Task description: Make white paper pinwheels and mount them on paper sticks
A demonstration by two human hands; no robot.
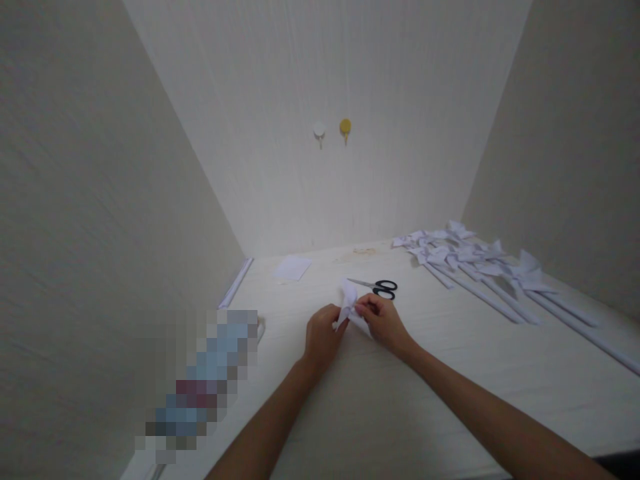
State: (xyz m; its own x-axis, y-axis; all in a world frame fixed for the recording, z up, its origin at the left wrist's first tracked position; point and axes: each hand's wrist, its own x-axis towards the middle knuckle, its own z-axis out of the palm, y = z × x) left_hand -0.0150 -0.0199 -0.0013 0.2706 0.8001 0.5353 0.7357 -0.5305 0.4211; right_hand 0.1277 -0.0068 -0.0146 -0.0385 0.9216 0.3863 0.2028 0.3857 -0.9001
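Note:
A white paper pinwheel point(349, 293) with bent-over blades is held up between my two hands above the table's middle. My left hand point(323, 337) is closed on its lower left side, its fingers partly hidden by the paper. My right hand point(383, 321) pinches the paper near its centre with thumb and forefinger. Just beyond my right hand lies a pair of scissors point(384, 288) with black handles, blades pointing left and partly spread. Whether a small fastener sits at the pinwheel's centre is too blurred to make out.
Several finished paper pinwheels point(453, 257) on rolled paper sticks lie at the right. A flat paper square point(293, 267) rests at the back left, near white rolled paper point(236, 283). A blurred-out object point(210, 373) is at front left. Two hooks point(345, 127) hang on the back wall.

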